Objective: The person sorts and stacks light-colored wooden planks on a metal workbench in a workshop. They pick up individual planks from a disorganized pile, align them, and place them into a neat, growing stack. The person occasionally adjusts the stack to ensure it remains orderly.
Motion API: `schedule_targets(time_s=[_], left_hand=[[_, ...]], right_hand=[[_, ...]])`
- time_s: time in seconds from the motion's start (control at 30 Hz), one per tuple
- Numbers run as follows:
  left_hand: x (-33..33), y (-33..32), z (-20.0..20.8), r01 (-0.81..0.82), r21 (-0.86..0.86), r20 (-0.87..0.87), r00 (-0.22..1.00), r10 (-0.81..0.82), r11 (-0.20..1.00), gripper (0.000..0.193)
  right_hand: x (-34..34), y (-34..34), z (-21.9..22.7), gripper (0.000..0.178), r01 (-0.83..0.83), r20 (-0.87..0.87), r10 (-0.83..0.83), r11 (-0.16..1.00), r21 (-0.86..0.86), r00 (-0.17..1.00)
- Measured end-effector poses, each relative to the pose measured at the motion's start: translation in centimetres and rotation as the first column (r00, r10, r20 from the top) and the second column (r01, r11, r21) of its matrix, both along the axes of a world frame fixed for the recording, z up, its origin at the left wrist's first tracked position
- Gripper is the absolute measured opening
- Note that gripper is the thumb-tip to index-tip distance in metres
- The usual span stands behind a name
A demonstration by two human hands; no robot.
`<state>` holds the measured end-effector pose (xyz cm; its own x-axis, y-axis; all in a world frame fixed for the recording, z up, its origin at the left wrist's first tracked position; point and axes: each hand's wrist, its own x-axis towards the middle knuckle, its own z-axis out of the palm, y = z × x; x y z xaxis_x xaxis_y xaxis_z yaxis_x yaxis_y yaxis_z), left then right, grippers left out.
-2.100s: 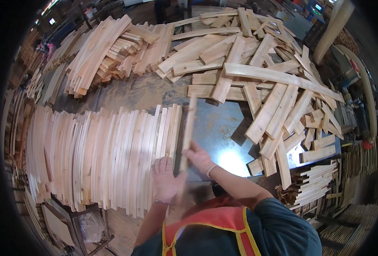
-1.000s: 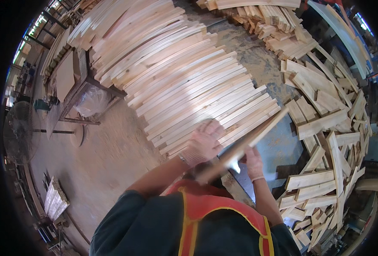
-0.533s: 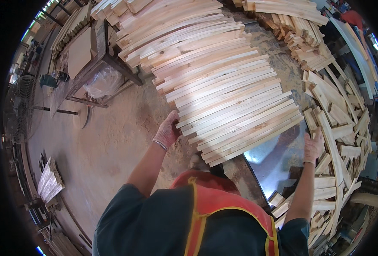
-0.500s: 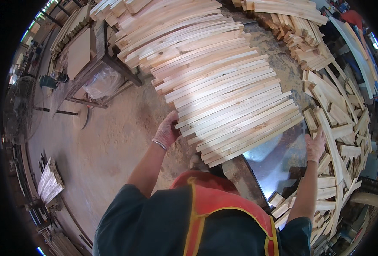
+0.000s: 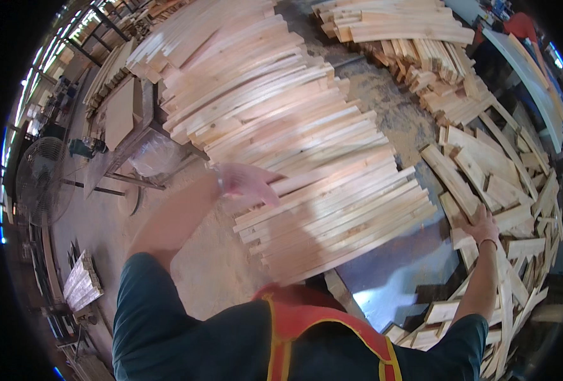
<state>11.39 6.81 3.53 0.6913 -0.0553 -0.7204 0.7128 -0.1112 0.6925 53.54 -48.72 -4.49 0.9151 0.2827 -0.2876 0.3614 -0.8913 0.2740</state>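
Observation:
A long row of pale wooden strips (image 5: 332,219), laid side by side, runs from in front of me toward the far left. My left hand (image 5: 250,184), in a light glove, is over the left ends of these strips. Motion blurs its fingers, so their grip is unclear. To the right, a heap of loose wooden offcuts (image 5: 510,190) lies in disorder. My right hand (image 5: 483,228) is closed at the near end of a short wooden board (image 5: 448,181) on the heap's left side; part of the grip is hidden.
A bluish sheet surface (image 5: 389,260) lies between the strips and the offcuts. Stacked boards (image 5: 396,32) stand at the far right. On the left are a table (image 5: 129,133), a fan (image 5: 40,171) and a bundle of strips (image 5: 83,279). Someone in red (image 5: 521,26) is at the far right.
My left hand has moved up and farther along the strips' left ends. My right hand has shifted slightly right and down, onto the board. The whole view has turned a little.

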Motion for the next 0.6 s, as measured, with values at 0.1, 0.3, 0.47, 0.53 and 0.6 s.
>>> schedule_targets(time_s=[0.1,0.3,0.47,0.53,0.6], left_hand=[[1.8,0.4,2.4,0.208,0.102,0.039,0.976,-0.212,0.973,0.089],[-4.2,2.4,3.5,-0.185,-0.213,0.261,0.935,0.239,0.959,0.1],[-5.0,1.0,-1.9,0.166,0.879,-0.108,0.982,-0.153,0.448,0.094],[-5.3,1.0,-4.1,0.25,0.91,-0.219,0.967,-0.128,0.332,0.093],[-5.3,1.1,-4.1,0.208,0.91,-0.165,0.975,-0.149,0.357,0.09]], right_hand=[[1.9,-0.8,-0.4,0.098,-0.13,-0.133,0.119,0.988,-0.081,0.984],[-6.7,-2.3,-0.8,0.093,0.255,-0.289,-0.058,0.655,0.711,0.955],[-27.4,4.3,-1.8,0.073,0.675,-0.669,-0.088,0.098,0.731,0.738],[-34.0,5.4,-4.6,0.071,0.723,-0.708,-0.155,0.208,0.659,0.689],[-37.6,7.6,-7.1,0.07,0.685,-0.65,-0.223,0.318,0.656,0.726]])
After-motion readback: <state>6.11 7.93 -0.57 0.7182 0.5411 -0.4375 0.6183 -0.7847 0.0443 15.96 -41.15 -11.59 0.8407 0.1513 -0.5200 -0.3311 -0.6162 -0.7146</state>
